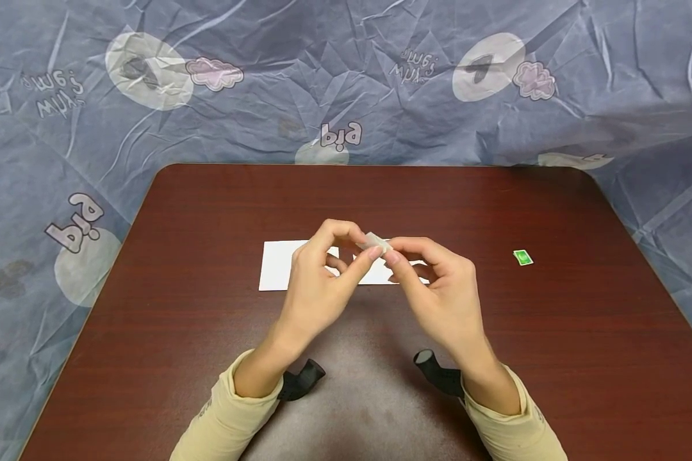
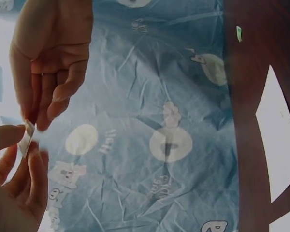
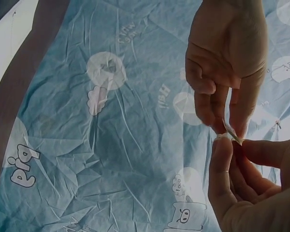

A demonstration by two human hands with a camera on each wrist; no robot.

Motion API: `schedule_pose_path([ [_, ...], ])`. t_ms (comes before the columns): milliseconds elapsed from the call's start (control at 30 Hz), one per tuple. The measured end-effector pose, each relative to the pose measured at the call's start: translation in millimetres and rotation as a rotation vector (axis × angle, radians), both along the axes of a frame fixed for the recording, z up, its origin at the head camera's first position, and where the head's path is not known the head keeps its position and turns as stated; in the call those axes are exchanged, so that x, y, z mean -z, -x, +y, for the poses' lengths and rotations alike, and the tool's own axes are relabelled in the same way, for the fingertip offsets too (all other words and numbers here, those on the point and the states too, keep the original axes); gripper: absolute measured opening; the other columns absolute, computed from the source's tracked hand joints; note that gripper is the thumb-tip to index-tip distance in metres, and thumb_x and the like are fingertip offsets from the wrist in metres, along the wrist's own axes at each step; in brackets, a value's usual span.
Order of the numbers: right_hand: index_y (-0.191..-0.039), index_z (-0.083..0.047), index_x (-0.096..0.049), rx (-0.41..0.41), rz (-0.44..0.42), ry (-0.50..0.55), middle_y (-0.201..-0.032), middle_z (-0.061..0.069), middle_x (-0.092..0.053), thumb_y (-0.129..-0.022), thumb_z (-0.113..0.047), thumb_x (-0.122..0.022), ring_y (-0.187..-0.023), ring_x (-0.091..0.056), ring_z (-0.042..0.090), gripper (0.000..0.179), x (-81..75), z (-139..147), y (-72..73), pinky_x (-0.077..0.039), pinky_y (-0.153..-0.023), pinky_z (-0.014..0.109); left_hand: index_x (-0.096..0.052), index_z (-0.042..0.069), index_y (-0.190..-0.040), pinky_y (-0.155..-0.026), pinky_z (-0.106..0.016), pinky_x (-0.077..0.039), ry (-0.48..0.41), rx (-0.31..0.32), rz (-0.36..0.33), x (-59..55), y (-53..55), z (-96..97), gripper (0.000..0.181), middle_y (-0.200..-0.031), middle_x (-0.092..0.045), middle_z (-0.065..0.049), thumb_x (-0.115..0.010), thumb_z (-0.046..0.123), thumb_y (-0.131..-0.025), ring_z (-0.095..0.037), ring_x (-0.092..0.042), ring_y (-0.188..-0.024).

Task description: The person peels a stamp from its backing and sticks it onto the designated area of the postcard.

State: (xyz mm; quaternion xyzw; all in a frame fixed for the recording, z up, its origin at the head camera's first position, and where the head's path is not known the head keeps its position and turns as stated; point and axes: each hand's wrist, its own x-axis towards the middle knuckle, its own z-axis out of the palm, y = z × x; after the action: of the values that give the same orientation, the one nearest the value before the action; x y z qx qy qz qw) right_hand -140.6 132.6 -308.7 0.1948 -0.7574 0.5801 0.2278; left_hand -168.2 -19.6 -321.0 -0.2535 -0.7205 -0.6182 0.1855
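Both hands meet over the middle of the table around a small, whitish, translucent flat piece (image 1: 376,242), perhaps a film or wrapper; its exact kind is unclear. Thumb and index finger of the left hand (image 1: 317,285) pinch its left part. At its right end, the right hand (image 1: 446,291) pinches it in the same way. The left wrist view shows the piece (image 2: 26,139) as a thin strip between the two sets of fingertips. From the right wrist, the piece (image 3: 232,132) appears nearly edge-on. It is held up, apart from the tabletop.
Behind the hands lie a white sheet (image 1: 275,266) at left and another white sheet (image 1: 376,275) at right, both partly hidden. A small green-and-white card or packet (image 1: 522,257) lies farther right on the brown table (image 1: 207,205). Patterned cloth (image 1: 277,77) hangs beyond.
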Motion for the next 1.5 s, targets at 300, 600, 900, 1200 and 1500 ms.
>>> schedule_pose_path([
  [300,-0.094,0.006,-0.068,0.039,0.029,-0.013,-0.086,0.012,-0.07,-0.085,0.011,-0.064,-0.072,-0.068,0.014,0.012,2.6,-3,-0.9,-0.055,-0.062,0.025,-0.075,0.008,-0.082,-0.067,-0.026,-0.04,0.107,-0.2,0.249,3.7,1.7,0.7,0.007,-0.081,-0.062,0.0,-0.079,0.013,-0.08,-0.013,-0.052,-0.076],
  [600,-0.094,0.003,-0.07,0.267,0.275,-0.277,-0.091,0.007,-0.072,-0.084,0.005,-0.068,-0.073,-0.069,0.02,0.011,10.5,-6,2.6,-0.054,-0.065,0.025,-0.076,0.008,-0.086,-0.052,-0.02,-0.036,0.232,-0.18,0.203,3.1,-0.1,-0.1,0.005,-0.068,-0.059,0.006,-0.072,0.011,-0.086,-0.003,-0.048,-0.059],
  [900,-0.096,0.004,-0.069,0.368,0.33,-0.417,-0.094,0.011,-0.071,-0.084,0.004,-0.068,-0.081,-0.066,0.027,0.013,15.4,-11,2.2,-0.053,-0.071,0.04,-0.075,0.008,-0.088,-0.053,-0.022,-0.039,0.303,-0.166,0.154,2.4,-0.9,1.1,0.008,-0.071,-0.06,0.006,-0.067,0.009,-0.086,-0.005,-0.05,-0.062],
  [1200,-0.1,0.002,-0.068,0.367,0.351,-0.495,-0.095,0.011,-0.071,-0.09,-0.002,-0.064,-0.082,-0.067,0.027,0.012,18.8,-13,1.4,-0.052,-0.07,0.04,-0.073,0.009,-0.085,-0.053,-0.023,-0.041,0.336,-0.208,0.119,4.3,-0.9,1.4,0.007,-0.072,-0.061,0.006,-0.066,0.008,-0.085,-0.006,-0.054,-0.062],
  [1500,-0.104,-0.001,-0.071,0.353,0.382,-0.507,-0.089,0.008,-0.071,-0.087,0.002,-0.065,-0.074,-0.066,0.026,0.018,20.3,-12,4.1,-0.05,-0.064,0.038,-0.071,0.009,-0.084,-0.052,-0.025,-0.04,0.341,-0.208,0.114,5.1,-0.4,1.9,0.006,-0.071,-0.059,0.006,-0.065,0.009,-0.085,-0.007,-0.053,-0.061],
])
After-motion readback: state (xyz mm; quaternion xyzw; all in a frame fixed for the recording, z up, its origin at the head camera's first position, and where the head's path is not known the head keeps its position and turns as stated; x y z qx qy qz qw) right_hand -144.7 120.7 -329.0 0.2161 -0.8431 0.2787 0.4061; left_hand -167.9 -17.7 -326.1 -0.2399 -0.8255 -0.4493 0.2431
